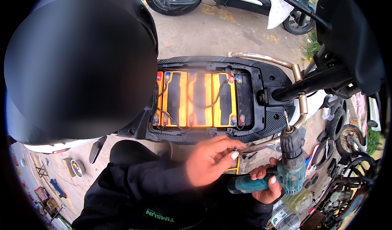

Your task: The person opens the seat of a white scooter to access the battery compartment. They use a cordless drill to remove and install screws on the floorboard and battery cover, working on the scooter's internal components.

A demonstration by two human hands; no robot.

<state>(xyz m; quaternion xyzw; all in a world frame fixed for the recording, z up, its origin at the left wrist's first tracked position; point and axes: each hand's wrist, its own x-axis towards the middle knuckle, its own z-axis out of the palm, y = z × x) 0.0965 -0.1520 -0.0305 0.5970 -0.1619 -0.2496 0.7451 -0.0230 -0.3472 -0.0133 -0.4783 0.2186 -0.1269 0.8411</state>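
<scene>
Cordless drill, teal, is gripped upright in the right hand, just right of the left hand, whose fingertips are pinched together near the scooter's battery bay.

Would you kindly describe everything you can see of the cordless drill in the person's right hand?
The cordless drill has a teal plastic body, a black ribbed chuck and a thin metal bit pointing up toward the scooter's footboard edge. Its handle lies roughly sideways, gripped by the right hand, fingers wrapped around it. The left hand pinches something small just beside it, apart from the drill.
</scene>
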